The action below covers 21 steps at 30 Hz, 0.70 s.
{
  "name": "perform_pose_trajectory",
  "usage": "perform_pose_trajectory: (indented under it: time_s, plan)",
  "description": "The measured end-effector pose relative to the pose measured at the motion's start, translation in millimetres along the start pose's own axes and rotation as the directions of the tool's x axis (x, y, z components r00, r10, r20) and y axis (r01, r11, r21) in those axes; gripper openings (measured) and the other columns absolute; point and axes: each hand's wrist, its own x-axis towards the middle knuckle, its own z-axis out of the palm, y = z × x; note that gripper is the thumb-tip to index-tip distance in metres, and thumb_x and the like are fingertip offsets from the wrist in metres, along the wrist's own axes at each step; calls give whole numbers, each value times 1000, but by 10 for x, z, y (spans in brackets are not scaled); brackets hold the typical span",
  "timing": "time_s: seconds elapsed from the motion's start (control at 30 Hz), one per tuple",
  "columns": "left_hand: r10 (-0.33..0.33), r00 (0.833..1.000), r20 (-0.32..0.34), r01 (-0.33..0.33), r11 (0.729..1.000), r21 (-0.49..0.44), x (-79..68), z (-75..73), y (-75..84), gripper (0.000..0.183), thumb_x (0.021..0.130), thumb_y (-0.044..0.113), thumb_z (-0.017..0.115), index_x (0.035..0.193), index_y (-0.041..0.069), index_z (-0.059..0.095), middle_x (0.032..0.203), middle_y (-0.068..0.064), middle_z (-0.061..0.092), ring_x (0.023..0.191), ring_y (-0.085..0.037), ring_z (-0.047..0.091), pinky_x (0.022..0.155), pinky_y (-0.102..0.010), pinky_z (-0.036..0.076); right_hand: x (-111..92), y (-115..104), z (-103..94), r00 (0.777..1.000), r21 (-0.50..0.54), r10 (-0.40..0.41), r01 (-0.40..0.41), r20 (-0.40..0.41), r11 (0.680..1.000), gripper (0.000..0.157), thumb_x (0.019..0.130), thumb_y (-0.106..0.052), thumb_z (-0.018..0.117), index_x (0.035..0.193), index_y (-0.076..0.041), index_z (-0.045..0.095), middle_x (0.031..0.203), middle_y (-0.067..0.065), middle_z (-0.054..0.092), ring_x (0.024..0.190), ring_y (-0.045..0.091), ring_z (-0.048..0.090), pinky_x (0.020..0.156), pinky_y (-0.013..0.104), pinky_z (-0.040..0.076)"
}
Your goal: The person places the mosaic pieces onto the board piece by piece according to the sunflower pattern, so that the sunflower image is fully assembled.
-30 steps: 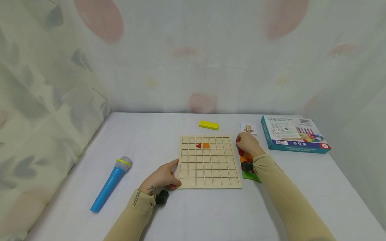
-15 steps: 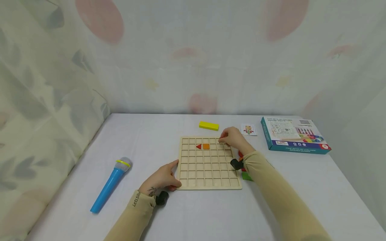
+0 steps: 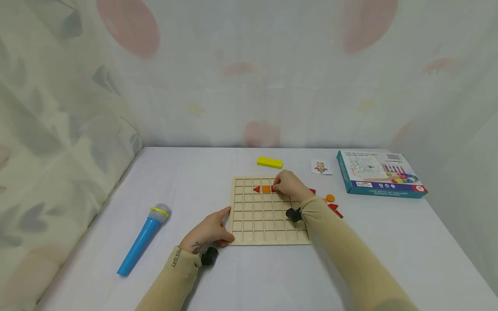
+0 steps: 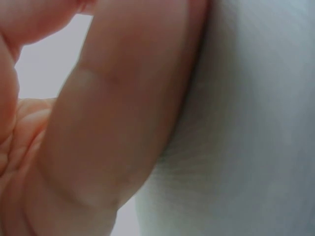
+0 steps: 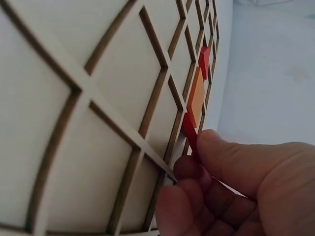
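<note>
Two tan sleeves (image 3: 171,276) reached in from the near edge over a white bench (image 3: 241,280). Clock directions here took the wooden board as the centre, with twelve pointing away from the person. A blue toy microphone (image 3: 138,245) with a grey head lay at eight o'clock, well apart from the board. Closer in, also at eight, the left hand (image 3: 208,231) touched the rim of the pale, gridded board (image 3: 258,224); its thumb was at the near corner and its index finger extended along the side, neither wrapped around anything. The left wrist view showed mostly a blurred finger. At three o'clock, several loose pieces, among them an orange disc (image 3: 330,198) and a red piece (image 3: 333,207), lay just beyond the board, partly hidden by the right forearm.

Over the board's far half, toward one o'clock, the right hand (image 3: 289,185) pinched a small red tile (image 5: 191,132) between thumb and fingers. That tile stood tilted, just beside an orange square (image 3: 266,189) in the second row from the far edge; a red triangle (image 3: 256,189) occupied the next cell toward nine.

Beyond, a yellow block (image 3: 269,163) lay at twelve, a picture card (image 3: 320,166) at two, and a flat, printed box (image 3: 381,172) between two and three.
</note>
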Motion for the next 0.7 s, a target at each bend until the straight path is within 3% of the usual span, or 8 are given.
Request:
perform_pose_trajectory:
  time_s: [0.27, 0.47, 0.7]
  plan:
    - [-2, 1000, -2, 2, 1000, 8, 2, 2, 1, 100, 67, -1, 74, 149, 9, 18, 60, -9, 58, 45, -15, 54, 46, -27, 48, -25, -31, 25, 1000, -76, 29, -30, -8, 997, 12, 88, -16, 60, 81, -10, 68, 83, 3, 64, 70, 17, 51, 64, 29, 43]
    - [-10, 1000, -7, 10, 1000, 11, 2, -6, 7, 100, 67, -1, 75, 149, 9, 19, 61, -10, 58, 45, -15, 54, 46, -26, 48, -55, -18, 28, 998, -55, 36, -39, -42, 998, 13, 89, -17, 59, 87, -10, 69, 90, 4, 66, 75, 18, 55, 68, 32, 46]
    - [-9, 1000, -12, 9, 1000, 24, -8, 1, 8, 99, 67, -1, 75, 148, 7, 20, 62, -11, 58, 46, -15, 55, 46, -26, 48, -295, 128, -341, 987, -24, 85, -89, -138, 996, 25, 91, -20, 56, 107, -4, 67, 106, 13, 65, 89, 25, 61, 74, 39, 51]
